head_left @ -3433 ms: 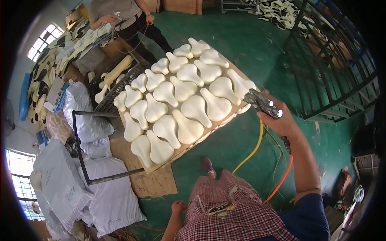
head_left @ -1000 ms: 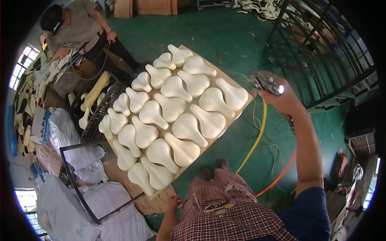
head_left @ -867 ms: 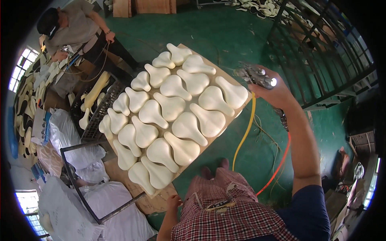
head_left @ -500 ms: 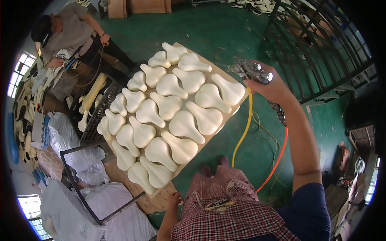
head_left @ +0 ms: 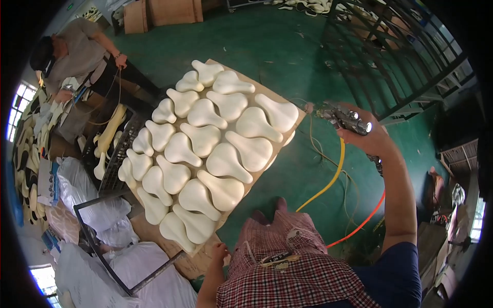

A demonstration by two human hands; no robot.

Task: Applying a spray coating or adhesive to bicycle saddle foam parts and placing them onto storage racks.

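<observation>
My right hand (head_left: 362, 128) is closed around a metal spray gun (head_left: 343, 117), raised to the right of the board. A yellow hose (head_left: 336, 177) and an orange-red hose (head_left: 362, 226) hang from the gun. Its nozzle end points left, toward the board's far right corner. Rows of cream-coloured bicycle saddle pads (head_left: 205, 138) cover the tan board (head_left: 245, 77). Low at the board's near corner, my left hand (head_left: 220, 251) has its fingers curled in; whatever they may hold is hidden.
A co-worker (head_left: 82, 51) stands at the far left beside a dark crate (head_left: 115, 164). White sacks (head_left: 138, 262) and a dark metal frame (head_left: 102, 251) lie at the near left. A dark metal rack (head_left: 395, 61) stands at the far right. Thin cords (head_left: 321, 149) trail over the green floor.
My right hand has moved right with the spray gun, farther from the board. The board and its saddle pads appear shifted slightly left in view. My left hand stays near the board's corner.
</observation>
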